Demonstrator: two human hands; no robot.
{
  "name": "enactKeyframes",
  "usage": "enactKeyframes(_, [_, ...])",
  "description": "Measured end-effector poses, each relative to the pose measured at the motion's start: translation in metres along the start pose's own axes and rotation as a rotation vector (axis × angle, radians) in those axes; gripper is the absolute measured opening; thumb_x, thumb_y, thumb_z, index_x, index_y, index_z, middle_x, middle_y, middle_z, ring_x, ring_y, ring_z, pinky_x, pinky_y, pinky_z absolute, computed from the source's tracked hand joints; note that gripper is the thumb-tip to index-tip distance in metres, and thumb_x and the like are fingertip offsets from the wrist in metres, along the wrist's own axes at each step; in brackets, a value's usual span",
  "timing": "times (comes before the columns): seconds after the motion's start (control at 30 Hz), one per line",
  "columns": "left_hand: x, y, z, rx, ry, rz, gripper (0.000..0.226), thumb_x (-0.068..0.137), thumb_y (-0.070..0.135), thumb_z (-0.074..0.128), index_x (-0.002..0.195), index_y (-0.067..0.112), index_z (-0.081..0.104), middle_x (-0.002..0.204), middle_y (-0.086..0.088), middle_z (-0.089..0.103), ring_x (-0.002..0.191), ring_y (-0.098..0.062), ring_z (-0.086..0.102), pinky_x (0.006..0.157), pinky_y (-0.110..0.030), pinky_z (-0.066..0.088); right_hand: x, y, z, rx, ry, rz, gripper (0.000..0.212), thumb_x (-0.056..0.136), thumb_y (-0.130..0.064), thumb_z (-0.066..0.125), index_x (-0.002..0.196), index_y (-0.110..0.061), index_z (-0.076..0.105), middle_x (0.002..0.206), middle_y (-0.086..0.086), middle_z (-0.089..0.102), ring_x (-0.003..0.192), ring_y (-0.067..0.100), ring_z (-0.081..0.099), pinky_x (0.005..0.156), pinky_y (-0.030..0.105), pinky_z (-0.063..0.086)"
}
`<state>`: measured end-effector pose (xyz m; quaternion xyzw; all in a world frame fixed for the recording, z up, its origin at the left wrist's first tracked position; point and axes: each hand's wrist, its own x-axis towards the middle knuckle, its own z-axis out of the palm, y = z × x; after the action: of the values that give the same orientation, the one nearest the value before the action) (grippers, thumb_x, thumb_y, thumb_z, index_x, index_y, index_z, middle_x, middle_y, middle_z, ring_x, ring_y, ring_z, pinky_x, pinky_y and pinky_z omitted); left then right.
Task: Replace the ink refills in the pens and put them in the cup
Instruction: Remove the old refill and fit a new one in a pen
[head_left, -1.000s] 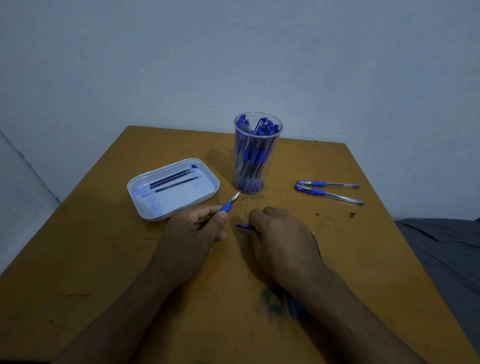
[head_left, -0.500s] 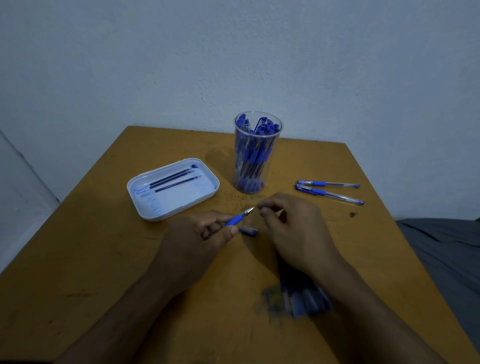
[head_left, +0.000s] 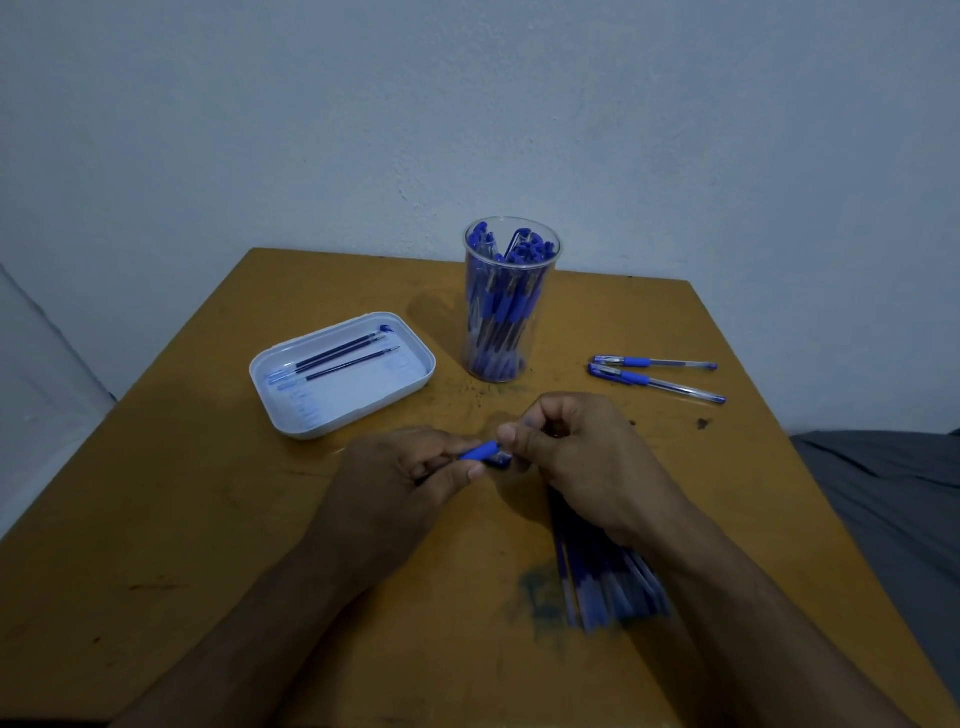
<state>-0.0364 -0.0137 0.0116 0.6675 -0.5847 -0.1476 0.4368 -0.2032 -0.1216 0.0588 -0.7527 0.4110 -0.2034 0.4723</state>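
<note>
Pen in play, just in front of the cup, held low over the table between both hands. Left hand has its fingers curled round the barrel, with only the blue rubber sleeve poking out. Right hand pinches at the tip end, thumb and forefinger pressed together right where the sleeve stops; what sits between them is hidden. It looks like the tip piece is being worked on or off.

Under the right forearm, nearer the person than the cup, lies a blurred bundle of pens or refills. Left of the cup, a white tray holds loose refills. Right of the cup, two pens lie side by side on the wood.

Risks from here: the small tip piece could slip from that pinch and roll off. The forearm could sweep the bundle towards the near edge. The cup is packed and tall, so a careless drop-in might tip it.
</note>
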Motion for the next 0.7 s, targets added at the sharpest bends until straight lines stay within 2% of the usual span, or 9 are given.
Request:
enactKeyframes(0.13, [0.0005, -0.0024, 0.0013, -0.056, 0.001, -0.024, 0.021, 0.088, 0.034, 0.071, 0.109, 0.036, 0.075, 0.076, 0.013, 0.068, 0.071, -0.014, 0.062, 0.056, -0.021, 0.045, -0.0007, -0.0035, -0.0055, 0.079, -0.084, -0.012, 0.005, 0.091, -0.014, 0.074, 0.091, -0.018, 0.073, 0.069, -0.004, 0.063, 0.045, -0.002, 0.046, 0.045, 0.011, 0.035])
enactKeyframes(0.2, [0.0011, -0.0038, 0.0013, -0.062, 0.008, -0.032, 0.022, 0.087, 0.042, 0.068, 0.108, 0.038, 0.074, 0.077, 0.014, 0.068, 0.071, -0.015, 0.062, 0.057, -0.027, 0.047, -0.0013, -0.0039, -0.0081, 0.121, -0.153, 0.001, 0.022, 0.086, -0.010, 0.078, 0.103, -0.022, 0.072, 0.081, -0.001, 0.069, 0.050, -0.003, 0.054, 0.051, 0.011, 0.039])
enactKeyframes(0.3, [0.0006, -0.0054, 0.0018, -0.082, 0.015, -0.046, 0.019, 0.088, 0.038, 0.071, 0.107, 0.041, 0.074, 0.075, 0.009, 0.068, 0.065, -0.016, 0.060, 0.055, -0.031, 0.047, -0.0010, -0.0030, -0.0057, 0.008, -0.069, -0.017, 0.016, 0.085, -0.035, 0.079, 0.096, -0.026, 0.072, 0.083, -0.004, 0.070, 0.063, -0.002, 0.060, 0.056, 0.011, 0.045])
enactKeyframes(0.4, [-0.0001, -0.0033, 0.0022, -0.066, 0.024, -0.021, 0.023, 0.088, 0.034, 0.072, 0.108, 0.044, 0.071, 0.072, 0.009, 0.066, 0.061, -0.013, 0.056, 0.051, -0.022, 0.042, 0.0006, 0.0037, -0.0020, -0.076, 0.002, -0.035, 0.034, 0.091, -0.048, 0.067, 0.080, -0.016, 0.070, 0.067, 0.003, 0.059, 0.050, 0.001, 0.044, 0.046, 0.013, 0.036])
enactKeyframes(0.47, [0.0001, -0.0032, 0.0022, -0.056, 0.015, -0.031, 0.023, 0.088, 0.035, 0.072, 0.110, 0.039, 0.073, 0.073, 0.010, 0.066, 0.062, -0.012, 0.056, 0.051, -0.021, 0.041, 0.0005, 0.0029, -0.0026, -0.060, -0.023, -0.048, 0.022, 0.095, -0.035, 0.067, 0.083, -0.017, 0.070, 0.069, -0.001, 0.059, 0.047, -0.001, 0.043, 0.046, 0.012, 0.034])
enactKeyframes(0.53, [-0.0001, -0.0041, 0.0021, -0.059, 0.011, -0.047, 0.024, 0.088, 0.038, 0.070, 0.111, 0.034, 0.075, 0.072, 0.009, 0.067, 0.062, -0.013, 0.057, 0.051, -0.027, 0.043, 0.0004, -0.0001, -0.0051, 0.045, -0.103, -0.037, 0.006, 0.094, -0.016, 0.069, 0.094, -0.022, 0.070, 0.084, 0.001, 0.065, 0.047, -0.002, 0.046, 0.047, 0.014, 0.036])
enactKeyframes(0.57, [0.0000, -0.0045, 0.0020, -0.063, 0.012, -0.053, 0.025, 0.088, 0.039, 0.070, 0.111, 0.033, 0.075, 0.071, 0.009, 0.067, 0.061, -0.014, 0.057, 0.052, -0.030, 0.044, 0.0003, -0.0009, -0.0061, 0.094, -0.146, -0.022, 0.015, 0.092, -0.012, 0.071, 0.099, -0.025, 0.069, 0.092, 0.002, 0.067, 0.049, -0.003, 0.048, 0.048, 0.015, 0.037])
enactKeyframes(0.63, [0.0002, -0.0048, 0.0016, -0.070, 0.015, -0.063, 0.024, 0.087, 0.042, 0.069, 0.110, 0.036, 0.075, 0.071, 0.009, 0.067, 0.062, -0.015, 0.058, 0.053, -0.033, 0.047, 0.0004, -0.0013, -0.0064, 0.077, -0.141, -0.004, 0.019, 0.089, -0.023, 0.077, 0.103, -0.031, 0.068, 0.096, -0.001, 0.070, 0.056, -0.003, 0.054, 0.053, 0.019, 0.041])
enactKeyframes(0.7, [0.0004, -0.0045, 0.0014, -0.074, 0.012, -0.059, 0.022, 0.086, 0.047, 0.065, 0.106, 0.043, 0.072, 0.072, 0.009, 0.067, 0.062, -0.016, 0.058, 0.053, -0.035, 0.048, 0.0007, -0.0006, -0.0038, -0.031, -0.056, -0.021, 0.021, 0.088, -0.046, 0.072, 0.094, -0.026, 0.070, 0.086, 0.000, 0.069, 0.062, 0.001, 0.055, 0.056, 0.022, 0.043])
